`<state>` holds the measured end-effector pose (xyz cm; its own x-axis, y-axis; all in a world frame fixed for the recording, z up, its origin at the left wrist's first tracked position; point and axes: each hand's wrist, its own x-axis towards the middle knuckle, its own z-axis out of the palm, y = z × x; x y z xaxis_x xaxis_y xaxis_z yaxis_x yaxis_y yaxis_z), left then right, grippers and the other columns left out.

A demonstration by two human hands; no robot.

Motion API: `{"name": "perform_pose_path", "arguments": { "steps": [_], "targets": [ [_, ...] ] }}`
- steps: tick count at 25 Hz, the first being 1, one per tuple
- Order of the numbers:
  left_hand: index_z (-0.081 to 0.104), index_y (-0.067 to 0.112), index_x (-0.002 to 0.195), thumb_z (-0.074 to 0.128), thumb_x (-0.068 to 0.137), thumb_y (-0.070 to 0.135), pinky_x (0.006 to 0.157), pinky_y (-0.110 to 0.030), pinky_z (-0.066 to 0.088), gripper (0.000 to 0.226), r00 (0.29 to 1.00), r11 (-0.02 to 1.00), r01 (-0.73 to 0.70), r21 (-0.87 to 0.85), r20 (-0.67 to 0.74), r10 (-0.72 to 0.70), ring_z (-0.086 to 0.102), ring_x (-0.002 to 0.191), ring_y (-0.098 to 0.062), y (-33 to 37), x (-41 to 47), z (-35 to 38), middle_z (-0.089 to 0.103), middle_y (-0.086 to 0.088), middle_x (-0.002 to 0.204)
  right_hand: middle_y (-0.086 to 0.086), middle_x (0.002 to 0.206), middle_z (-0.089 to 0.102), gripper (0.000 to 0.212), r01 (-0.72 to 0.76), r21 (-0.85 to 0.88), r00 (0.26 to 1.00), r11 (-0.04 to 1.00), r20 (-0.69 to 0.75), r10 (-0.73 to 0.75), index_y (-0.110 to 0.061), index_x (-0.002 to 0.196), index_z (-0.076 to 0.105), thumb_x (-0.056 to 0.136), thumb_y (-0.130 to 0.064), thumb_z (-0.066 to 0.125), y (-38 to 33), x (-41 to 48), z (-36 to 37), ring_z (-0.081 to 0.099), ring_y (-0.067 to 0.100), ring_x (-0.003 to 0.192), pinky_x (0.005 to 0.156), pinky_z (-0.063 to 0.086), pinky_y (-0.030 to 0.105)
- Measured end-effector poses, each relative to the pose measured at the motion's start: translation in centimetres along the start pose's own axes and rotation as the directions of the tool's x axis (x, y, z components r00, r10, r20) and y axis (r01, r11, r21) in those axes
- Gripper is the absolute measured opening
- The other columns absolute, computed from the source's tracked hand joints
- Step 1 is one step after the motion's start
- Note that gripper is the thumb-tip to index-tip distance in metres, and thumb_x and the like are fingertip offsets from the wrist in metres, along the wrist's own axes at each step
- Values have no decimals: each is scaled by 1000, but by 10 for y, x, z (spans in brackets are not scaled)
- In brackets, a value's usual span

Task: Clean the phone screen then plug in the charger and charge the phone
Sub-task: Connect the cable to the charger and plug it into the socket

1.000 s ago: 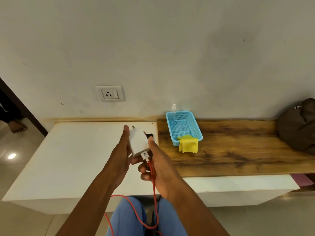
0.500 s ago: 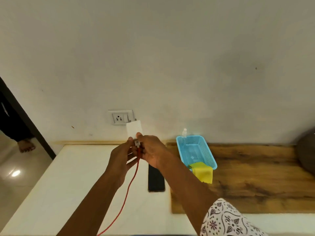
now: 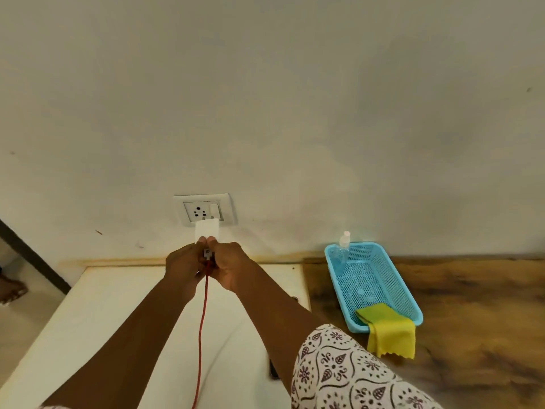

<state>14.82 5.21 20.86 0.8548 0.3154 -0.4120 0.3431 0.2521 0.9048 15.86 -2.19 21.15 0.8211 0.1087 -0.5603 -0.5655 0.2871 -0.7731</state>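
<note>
Room in a home, painted wall (image 3: 295,98) with a socket plate (image 3: 205,212), low white ledge (image 3: 103,320) meeting a wood-grain counter (image 3: 472,320), blue plastic basket (image 3: 401,281), pale floor (image 3: 17,335) at left.

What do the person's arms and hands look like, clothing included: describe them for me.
Both forearms are bare. The right arm wears a white sleeve printed with dark maroon paisley and flower motifs, ending near the elbow. The left arm runs out of the frame before any sleeve shows clearly. The left hand and right hand are bare, with no gloves, rings, watch or bracelets visible.
</note>
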Motion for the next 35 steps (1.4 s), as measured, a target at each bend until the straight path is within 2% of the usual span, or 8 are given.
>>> {"name": "perform_pose_path", "arguments": {
  "steps": [7, 17, 20, 23, 26, 29, 32, 35],
  "targets": [
    [59, 10, 68, 59, 90, 18, 89, -40, 49, 23, 993, 998, -60, 36, -102, 63, 60, 90, -32, -7, 44, -8, 60, -9, 75, 23, 131, 54, 45, -32, 32, 999, 999, 8, 31, 0, 130, 41, 93, -23, 54, 9, 40, 22, 57, 37, 115, 97, 50, 46],
    [65, -2, 97, 63, 86, 30, 95, -41, 49, 34, 965, 974, -107, 199, -213, 150, 65, 96, -35, 8, 68, 1, 68, -18, 101, 18, 124, 60, 41, 31, -99, 998, 995, -50, -37, -4, 125, 48, 92, -27, 56, -11, 63, 32, 63, 32, 107, 92, 55, 40],
    [63, 5, 84, 60, 88, 31, 95, -41, 49, 27, 979, 973, -139, 184, -125, 163, 64, 97, -34, 8, 63, -6, 68, -18, 100, 20, 125, 60, 44, 25, -115, 1000, 993, 11, -24, -1, 127, 47, 92, -26, 57, -14, 59, 24, 64, 34, 107, 92, 55, 42],
    [53, 4, 117, 47, 91, 46, 96, -42, 47, 50, 991, 966, -130, 223, -2, 133, 58, 108, -32, -8, 41, -16, 60, -19, 121, 19, 117, 65, 47, 85, -254, 996, 963, 56, -74, -1, 120, 52, 92, -38, 53, -9, 31, 4, 67, 32, 101, 87, 56, 40],
    [45, 8, 127, 53, 89, 43, 94, -43, 40, 52, 902, 780, -303, 547, -99, 420, 53, 115, -33, -55, -5, -46, 58, -14, 124, 14, 110, 69, 31, 117, -322, 992, 940, 92, -92, -12, 107, 55, 93, -39, 51, 26, -11, -35, 64, 22, 87, 75, 55, 32],
    [57, 31, 109, 63, 84, 35, 90, -33, 43, 26, 799, 568, -537, 624, 159, 580, 57, 105, -20, -116, -72, -82, 64, 3, 107, 4, 95, 71, 10, 28, -412, 997, 911, 76, 3, -15, 99, 58, 92, -21, 54, 96, -59, -84, 63, 15, 77, 69, 53, 25],
    [65, 52, 79, 67, 65, 58, 96, -24, 44, 16, 650, 300, -755, 583, 726, 226, 65, 85, 5, -151, -119, -93, 71, 23, 87, 4, 96, 69, 9, -152, -627, 978, 764, 14, 206, -20, 92, 57, 92, -15, 50, 164, -100, -108, 65, 16, 80, 76, 52, 24],
    [70, 44, 57, 44, 63, 77, 72, -16, 52, 42, 633, -64, -771, 634, 773, 40, 64, 63, 13, -173, -147, -82, 68, 31, 66, 4, 111, 65, 13, -261, -657, 964, 707, -142, 224, -19, 108, 53, 98, -19, 45, 197, -120, -116, 67, 17, 95, 89, 54, 19]
  ]
}}
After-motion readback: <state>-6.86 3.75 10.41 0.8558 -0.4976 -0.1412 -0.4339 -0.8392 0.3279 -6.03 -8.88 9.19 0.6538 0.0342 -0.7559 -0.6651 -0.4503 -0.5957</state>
